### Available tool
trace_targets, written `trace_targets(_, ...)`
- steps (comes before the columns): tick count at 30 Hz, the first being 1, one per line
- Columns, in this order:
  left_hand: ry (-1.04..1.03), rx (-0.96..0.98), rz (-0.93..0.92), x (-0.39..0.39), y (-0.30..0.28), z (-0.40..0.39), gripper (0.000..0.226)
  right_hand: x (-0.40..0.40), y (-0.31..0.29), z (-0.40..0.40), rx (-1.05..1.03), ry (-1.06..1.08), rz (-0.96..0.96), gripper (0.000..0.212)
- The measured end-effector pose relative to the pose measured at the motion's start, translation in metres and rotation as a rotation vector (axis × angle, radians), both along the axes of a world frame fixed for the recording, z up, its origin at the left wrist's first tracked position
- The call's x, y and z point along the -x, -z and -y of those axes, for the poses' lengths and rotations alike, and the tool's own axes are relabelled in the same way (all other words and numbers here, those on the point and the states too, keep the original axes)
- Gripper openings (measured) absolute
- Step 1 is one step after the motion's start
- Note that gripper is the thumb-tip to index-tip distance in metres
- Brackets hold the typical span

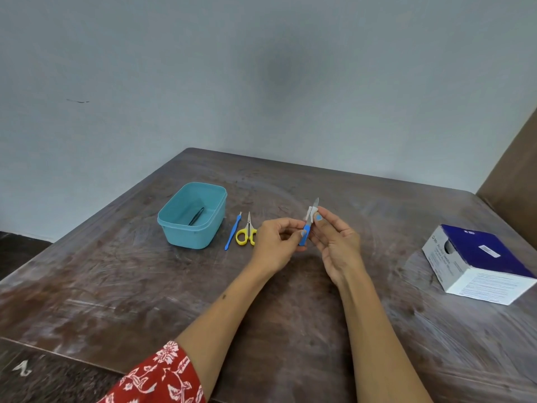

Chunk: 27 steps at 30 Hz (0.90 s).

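Above the middle of the wooden table (116, 286), both my hands hold a small blue-handled blade tool (305, 232) upright. My left hand (276, 245) pinches its blue handle. My right hand (334, 242) pinches a small white pad (309, 212) around the metal blade, whose tip (316, 201) sticks out above my fingers. To the left, yellow-handled scissors (245, 234) and a thin blue pick tool (232, 231) lie on the table. A teal plastic tub (186, 237) stands further left, with dark tweezers (197, 216) inside.
A blue and white cardboard box (479, 263) lies on its side at the table's right. A brown panel (517, 170) stands at the far right. A grey wall is behind the table.
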<state>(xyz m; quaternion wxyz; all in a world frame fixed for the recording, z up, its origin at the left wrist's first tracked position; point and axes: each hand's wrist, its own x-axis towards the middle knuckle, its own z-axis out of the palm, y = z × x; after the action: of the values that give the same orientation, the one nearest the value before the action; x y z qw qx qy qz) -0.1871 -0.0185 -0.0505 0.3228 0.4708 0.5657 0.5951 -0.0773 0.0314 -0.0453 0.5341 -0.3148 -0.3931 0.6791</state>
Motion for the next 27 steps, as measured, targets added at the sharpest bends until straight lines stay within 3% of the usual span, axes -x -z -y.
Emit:
trace_targets(8,0.007,-0.017,-0.033,-0.0004,0.0033,-0.0009,0.020,-0.0002,-0.0005,0.0001,-0.035,0.013,0.046,0.015)
trace_targets(14,0.058,-0.024,0.059,-0.0023,-0.0006,0.0020,0.025,0.0004,-0.0041,0.0018,-0.049,0.077,0.050,0.016)
trace_targets(20,0.053,0.018,0.159,-0.0021,0.0006,0.0015,0.018,-0.0002,-0.0024,0.0024,-0.096,0.086,0.206,0.013)
trace_targets(27,0.089,0.032,0.212,-0.0008,0.0028,-0.0014,0.025,0.0014,-0.0036,0.0000,-0.099,0.156,0.174,0.010)
